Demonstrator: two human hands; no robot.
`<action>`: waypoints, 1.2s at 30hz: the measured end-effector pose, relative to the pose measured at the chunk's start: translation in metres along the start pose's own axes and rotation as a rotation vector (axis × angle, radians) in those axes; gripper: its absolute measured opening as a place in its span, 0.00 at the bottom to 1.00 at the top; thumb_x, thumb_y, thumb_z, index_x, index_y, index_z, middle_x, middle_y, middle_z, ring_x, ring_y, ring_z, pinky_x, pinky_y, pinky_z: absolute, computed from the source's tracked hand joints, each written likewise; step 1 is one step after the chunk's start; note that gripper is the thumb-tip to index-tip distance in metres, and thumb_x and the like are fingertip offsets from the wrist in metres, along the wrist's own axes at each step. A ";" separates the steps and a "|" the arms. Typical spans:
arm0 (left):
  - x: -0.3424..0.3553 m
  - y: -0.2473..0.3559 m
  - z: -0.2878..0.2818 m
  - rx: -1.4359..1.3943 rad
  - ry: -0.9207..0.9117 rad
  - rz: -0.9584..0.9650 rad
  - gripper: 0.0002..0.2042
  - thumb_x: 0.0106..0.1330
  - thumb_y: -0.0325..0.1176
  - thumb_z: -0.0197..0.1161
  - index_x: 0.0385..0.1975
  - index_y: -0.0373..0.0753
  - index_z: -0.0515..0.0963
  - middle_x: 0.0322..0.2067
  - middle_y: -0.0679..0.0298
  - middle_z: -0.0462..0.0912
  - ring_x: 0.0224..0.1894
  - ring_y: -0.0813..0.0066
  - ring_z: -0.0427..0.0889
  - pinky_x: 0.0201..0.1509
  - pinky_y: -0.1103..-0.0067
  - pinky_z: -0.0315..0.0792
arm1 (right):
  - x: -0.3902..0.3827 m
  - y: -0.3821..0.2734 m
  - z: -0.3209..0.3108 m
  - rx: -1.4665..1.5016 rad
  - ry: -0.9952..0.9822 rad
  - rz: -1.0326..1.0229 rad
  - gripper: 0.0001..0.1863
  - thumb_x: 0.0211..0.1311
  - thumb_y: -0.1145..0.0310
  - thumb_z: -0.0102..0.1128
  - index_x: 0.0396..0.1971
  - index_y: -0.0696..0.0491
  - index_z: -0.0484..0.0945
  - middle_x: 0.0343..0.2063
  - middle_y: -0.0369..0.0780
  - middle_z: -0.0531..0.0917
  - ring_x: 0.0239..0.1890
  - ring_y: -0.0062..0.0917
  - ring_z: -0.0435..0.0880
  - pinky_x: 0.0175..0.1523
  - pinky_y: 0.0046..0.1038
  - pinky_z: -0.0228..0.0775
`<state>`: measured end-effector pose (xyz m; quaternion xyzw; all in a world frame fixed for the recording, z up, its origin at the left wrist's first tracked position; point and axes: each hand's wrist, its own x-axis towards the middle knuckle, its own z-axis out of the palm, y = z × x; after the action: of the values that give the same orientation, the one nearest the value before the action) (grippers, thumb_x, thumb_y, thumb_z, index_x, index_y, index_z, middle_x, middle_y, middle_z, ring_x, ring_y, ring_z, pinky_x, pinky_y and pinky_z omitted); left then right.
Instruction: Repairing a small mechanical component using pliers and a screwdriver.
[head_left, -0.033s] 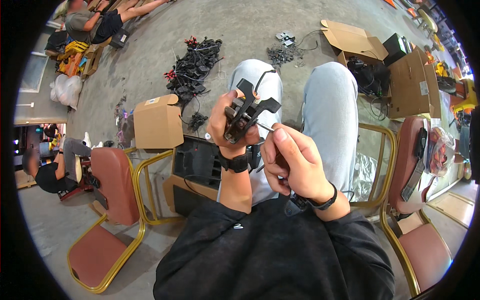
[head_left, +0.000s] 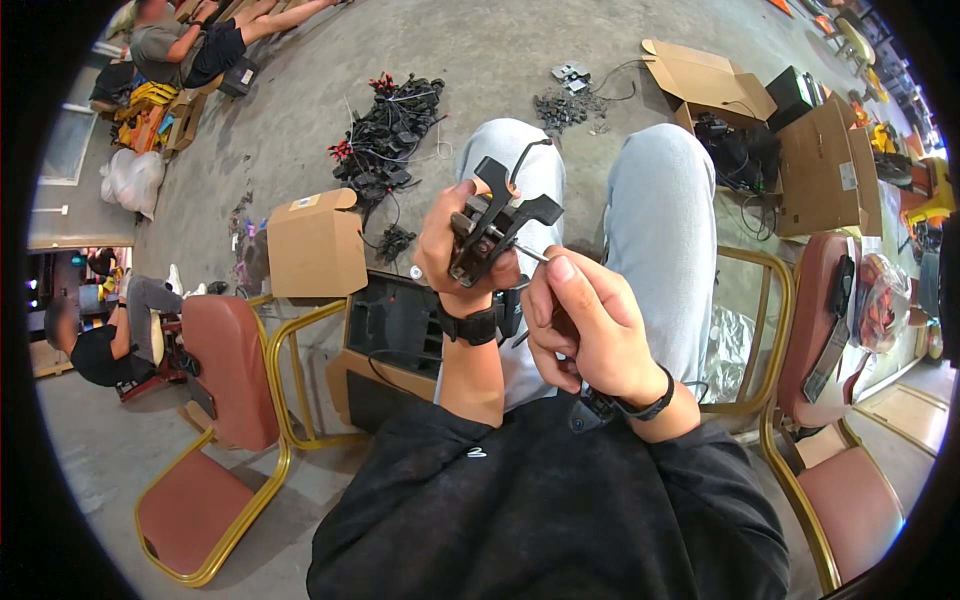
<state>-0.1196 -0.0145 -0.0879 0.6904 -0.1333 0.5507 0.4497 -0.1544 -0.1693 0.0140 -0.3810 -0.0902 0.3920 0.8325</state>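
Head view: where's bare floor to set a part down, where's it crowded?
Bare: concrete floor between the cable pile and the small-parts scatter; a narrower strip between left leg and right leg. Crowded: the right side, with open carton and black box; over the left leg, where the thin metal tool points at the dark assembly.

A free passage runs forward between the left knee [head_left: 507, 150] and right knee [head_left: 660, 170], above the floor [head_left: 587, 185]. The black device [head_left: 492, 228] in the left grip [head_left: 443, 250] and the thin metal shaft [head_left: 532, 253] from the right grip [head_left: 590, 320] bar the space between them. Leftward obstacles: cardboard box [head_left: 312, 248], cable heap [head_left: 390, 135]; rightward, a chair back [head_left: 804, 310].
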 end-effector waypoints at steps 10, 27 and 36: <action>-0.002 0.004 -0.002 0.038 -0.063 -0.009 0.30 0.59 0.55 0.58 0.48 0.32 0.63 0.36 0.49 0.80 0.27 0.57 0.82 0.29 0.72 0.76 | 0.000 0.006 0.009 -0.446 0.173 -0.262 0.15 0.70 0.66 0.38 0.25 0.59 0.62 0.14 0.39 0.64 0.12 0.24 0.68 0.18 0.24 0.61; -0.001 -0.003 -0.003 0.056 0.093 -0.107 0.33 0.58 0.58 0.57 0.47 0.30 0.63 0.39 0.49 0.79 0.31 0.61 0.82 0.32 0.73 0.77 | 0.002 0.000 -0.006 -0.320 0.061 -0.111 0.20 0.71 0.61 0.37 0.21 0.58 0.65 0.14 0.35 0.65 0.11 0.13 0.58 0.14 0.17 0.50; 0.008 0.005 0.007 0.111 0.067 0.077 0.29 0.58 0.53 0.59 0.46 0.32 0.65 0.37 0.49 0.80 0.28 0.56 0.82 0.29 0.72 0.77 | 0.001 -0.006 -0.005 0.113 -0.015 0.058 0.19 0.72 0.60 0.34 0.24 0.55 0.62 0.11 0.34 0.62 0.07 0.14 0.58 0.10 0.18 0.46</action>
<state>-0.1151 -0.0201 -0.0782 0.6898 -0.1139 0.5970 0.3935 -0.1476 -0.1739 0.0143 -0.3327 -0.0632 0.4232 0.8404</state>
